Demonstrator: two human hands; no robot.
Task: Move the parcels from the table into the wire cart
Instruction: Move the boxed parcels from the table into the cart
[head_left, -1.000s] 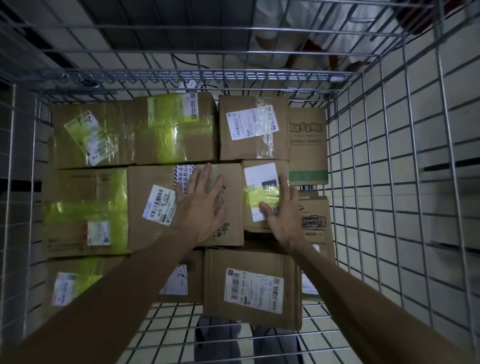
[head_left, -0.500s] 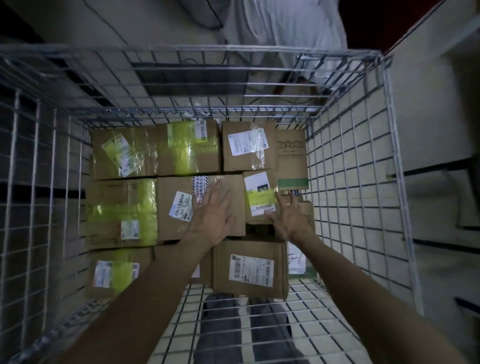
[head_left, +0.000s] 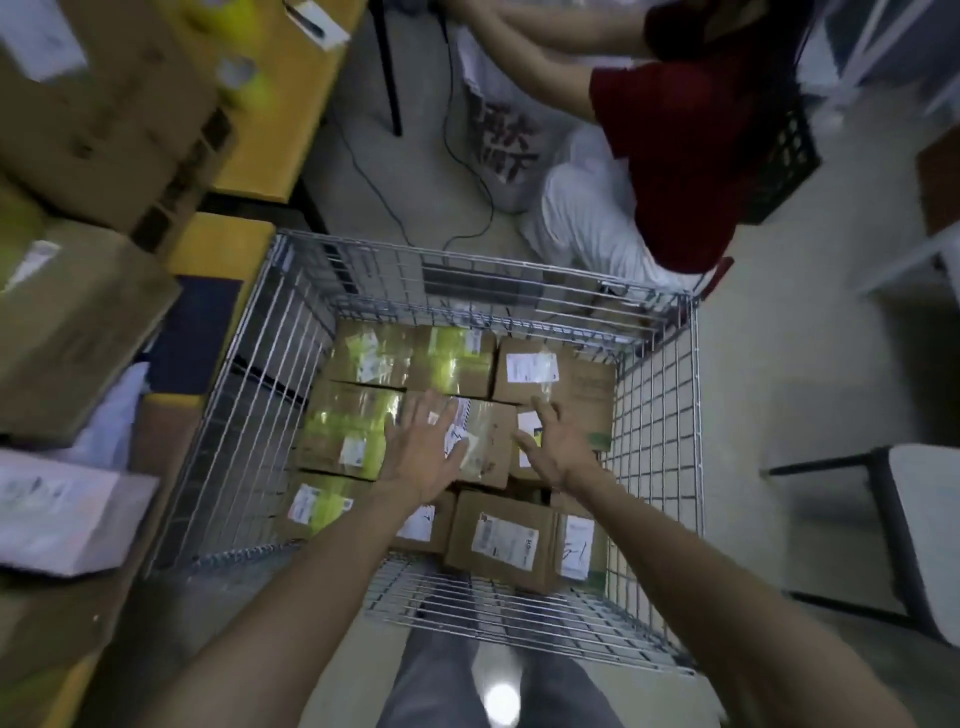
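A pale floor (head_left: 779, 395) is seen from above, with a wire cart (head_left: 655, 415) standing on it just beside a yellow-topped table (head_left: 270, 130) on the left. Brown parcels (head_left: 78, 332) are stacked on the table, and a white parcel (head_left: 57, 514) is laid at its near end. The bottom of the cart is covered by taped and labelled boxes (head_left: 511, 540) packed edge to edge in rows against the far and left walls. A strip of bare wire floor (head_left: 493, 608) is left open along the cart's near side, and open floor is seen to the right of the cart as far as a dark-framed piece of furniture (head_left: 924, 535). Beyond the cart's far rim, a person in a red top (head_left: 675, 156) is bent over a white printed sack (head_left: 504, 140), and a thin cable (head_left: 374, 192) is trailed across the floor. The left hand (head_left: 423, 449) is spread flat with straight fingers over the middle box (head_left: 488, 441); the right hand (head_left: 558, 447) is held with loosely parted fingers over a small box (head_left: 525, 422), and nothing is gripped by either. Whether the boxes are touched cannot be told. Compared with half a second ago, the view has been drawn up and back, so the table and the other person are now taken in; the boxes are unmoved, and the hands are kept over the same two.
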